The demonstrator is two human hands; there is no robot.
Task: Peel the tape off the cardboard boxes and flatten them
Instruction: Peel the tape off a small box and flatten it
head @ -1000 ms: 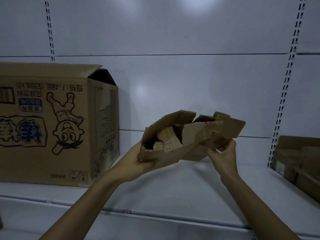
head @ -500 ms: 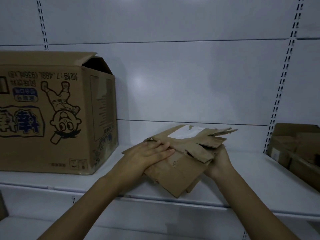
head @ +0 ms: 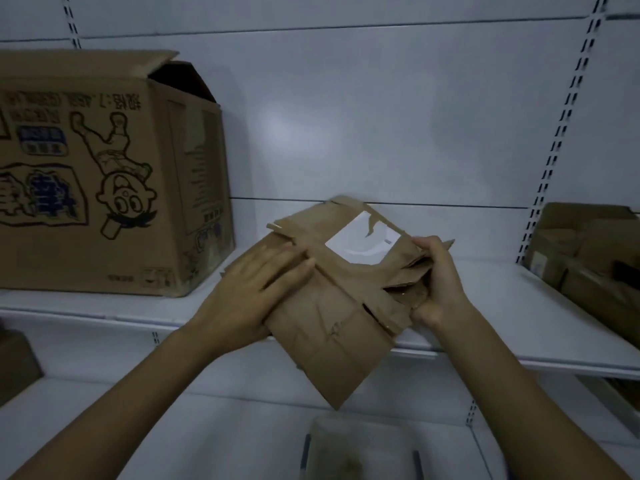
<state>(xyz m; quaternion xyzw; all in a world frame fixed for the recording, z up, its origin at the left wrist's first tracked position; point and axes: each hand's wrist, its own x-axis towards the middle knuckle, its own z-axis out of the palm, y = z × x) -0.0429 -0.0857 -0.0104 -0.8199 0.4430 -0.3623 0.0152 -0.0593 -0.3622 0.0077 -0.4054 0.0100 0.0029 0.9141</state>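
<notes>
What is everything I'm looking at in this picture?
flattened box: one, brown, centre, over the upper shelf's front edge
label: one, white, on the flattened box's top face
printed box: one, brown with blue and black print, left on the upper shelf, a top flap raised
cardboard pile: count unclear, brown, right end of the upper shelf
small box: one, brown, far left on the lower shelf, cut off by the frame
tray-like object: one, greyish, bottom centre, too blurred to identify
upper shelf: one, white
left grip: one, bare hand, flat on the flattened box
right grip: one, bare hand, curled round the flattened box's right edge
</notes>
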